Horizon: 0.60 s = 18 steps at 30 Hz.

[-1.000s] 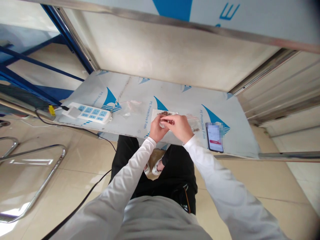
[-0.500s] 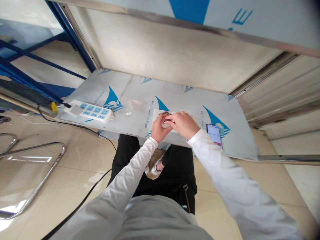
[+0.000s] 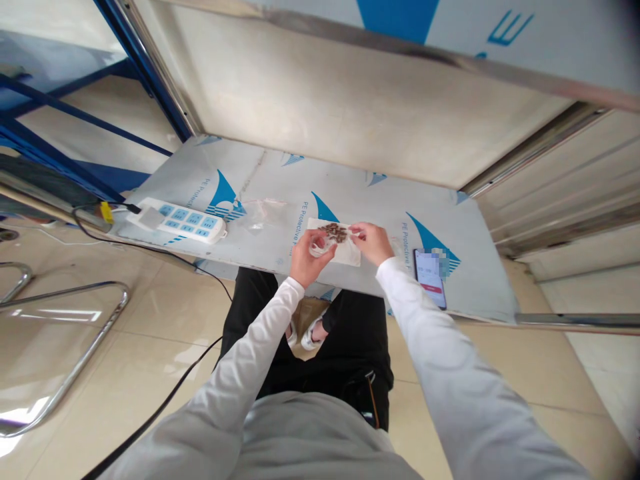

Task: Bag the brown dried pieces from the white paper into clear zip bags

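while the left hand [image 3: 305, 261] curls round a small clear cup [image 3: 318, 248], centre of frame, the right hand [image 3: 373, 243] is bunched at the fingertips beside brown pieces [image 3: 334, 232] on a white sheet [image 3: 351, 257]; cannot tell if it grips one. cup probably light, thin, slippery: hold its sides.

the head view looks from the person's own head, above and behind the left hand [image 3: 307, 259] and the right hand [image 3: 373, 245], facing forward and steeply down. both sleeves [image 3: 260, 340] rise from the bottom edge, with trousers [image 3: 250, 300] and shoes [image 3: 312, 339] on the near side of the hands. set well back, it shows the hands small near the middle, the table [image 3: 345, 187] around them, floor [image 3: 165, 317] on either side, and, beyond them, a wall panel [image 3: 350, 100] below an upper shelf [image 3: 310, 13]
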Available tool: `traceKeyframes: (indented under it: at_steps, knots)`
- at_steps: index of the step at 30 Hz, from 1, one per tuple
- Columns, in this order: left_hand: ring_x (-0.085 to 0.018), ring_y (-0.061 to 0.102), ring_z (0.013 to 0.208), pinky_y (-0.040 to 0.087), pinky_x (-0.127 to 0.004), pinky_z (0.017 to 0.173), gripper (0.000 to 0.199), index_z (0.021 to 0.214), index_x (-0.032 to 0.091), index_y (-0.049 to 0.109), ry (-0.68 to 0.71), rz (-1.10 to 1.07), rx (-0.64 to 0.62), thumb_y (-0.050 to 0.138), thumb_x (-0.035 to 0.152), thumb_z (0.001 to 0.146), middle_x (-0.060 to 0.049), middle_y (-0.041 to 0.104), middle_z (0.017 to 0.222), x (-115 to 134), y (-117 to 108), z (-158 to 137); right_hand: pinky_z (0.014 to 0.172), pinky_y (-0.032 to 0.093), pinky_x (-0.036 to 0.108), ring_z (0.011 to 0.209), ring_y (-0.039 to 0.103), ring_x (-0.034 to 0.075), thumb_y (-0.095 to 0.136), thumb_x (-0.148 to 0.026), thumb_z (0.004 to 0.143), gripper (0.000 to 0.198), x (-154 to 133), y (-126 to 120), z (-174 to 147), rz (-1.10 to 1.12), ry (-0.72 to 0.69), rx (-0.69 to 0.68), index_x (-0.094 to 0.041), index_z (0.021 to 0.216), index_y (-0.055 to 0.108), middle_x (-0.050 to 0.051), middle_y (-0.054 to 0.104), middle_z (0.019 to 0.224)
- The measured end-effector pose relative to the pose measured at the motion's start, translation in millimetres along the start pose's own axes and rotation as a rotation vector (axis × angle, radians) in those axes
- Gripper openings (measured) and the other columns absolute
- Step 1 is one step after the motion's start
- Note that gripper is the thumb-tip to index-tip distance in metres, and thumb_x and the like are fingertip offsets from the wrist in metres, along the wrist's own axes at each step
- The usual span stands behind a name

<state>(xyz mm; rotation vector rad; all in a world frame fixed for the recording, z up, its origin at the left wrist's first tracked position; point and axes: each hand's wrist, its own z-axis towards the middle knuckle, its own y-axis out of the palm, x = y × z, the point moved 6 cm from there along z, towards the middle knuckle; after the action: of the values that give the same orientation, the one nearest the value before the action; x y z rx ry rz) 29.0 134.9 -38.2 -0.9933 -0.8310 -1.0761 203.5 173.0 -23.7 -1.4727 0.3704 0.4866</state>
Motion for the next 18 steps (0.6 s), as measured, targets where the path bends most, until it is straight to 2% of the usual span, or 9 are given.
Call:
traceKeyframes:
  at_steps: [2,4,7,13,18]
  knots:
    - [-0.011,0.057,0.066,0.047,-0.025,0.071,0.029,0.095,0.020,0.055,-0.010,0.016,0.008,0.070,0.033,0.073,0.003,0.059,0.072,-5,-8,-2,0.081,0.050,0.030,0.073,0.065,0.015,0.065,-0.009,0.073,0.025,19,27,4,-0.073,0.024,-0.056,-0.014,0.096,0.072,0.009,0.071,0.096]
    - [-0.011,0.057,0.066,0.047,-0.025,0.072,0.030,0.096,0.020,0.056,-0.017,0.032,0.005,0.070,0.033,0.073,0.003,0.060,0.072,-11,-15,-3,0.084,0.049,0.029,0.079,0.065,0.016,0.066,-0.008,0.071,0.023,25,48,8,-0.082,0.008,-0.079,-0.015,0.093,0.072,0.009,0.069,0.097]
    - [-0.011,0.057,0.067,0.047,-0.025,0.072,0.030,0.095,0.020,0.056,-0.023,0.059,0.007,0.070,0.034,0.072,0.002,0.059,0.071,-17,-23,-3,0.089,0.047,0.029,0.090,0.064,0.017,0.063,-0.010,0.075,0.017,24,65,12,-0.096,0.003,-0.081,-0.018,0.088,0.073,0.007,0.069,0.097]
    - [-0.011,0.058,0.067,0.048,-0.025,0.071,0.029,0.095,0.020,0.057,-0.044,0.060,0.000,0.070,0.033,0.072,0.002,0.060,0.072,-21,-24,0,0.086,0.048,0.029,0.091,0.065,0.019,0.063,-0.012,0.077,0.015,23,64,17,-0.105,0.048,-0.087,-0.020,0.084,0.073,0.005,0.071,0.091]
    - [-0.011,0.058,0.068,0.047,-0.024,0.072,0.028,0.095,0.020,0.056,-0.039,0.048,-0.028,0.070,0.033,0.073,0.002,0.060,0.073,-19,-16,1,0.082,0.050,0.033,0.081,0.066,0.019,0.061,-0.009,0.076,0.021,24,52,14,-0.077,0.124,-0.038,-0.016,0.094,0.070,0.008,0.072,0.088]
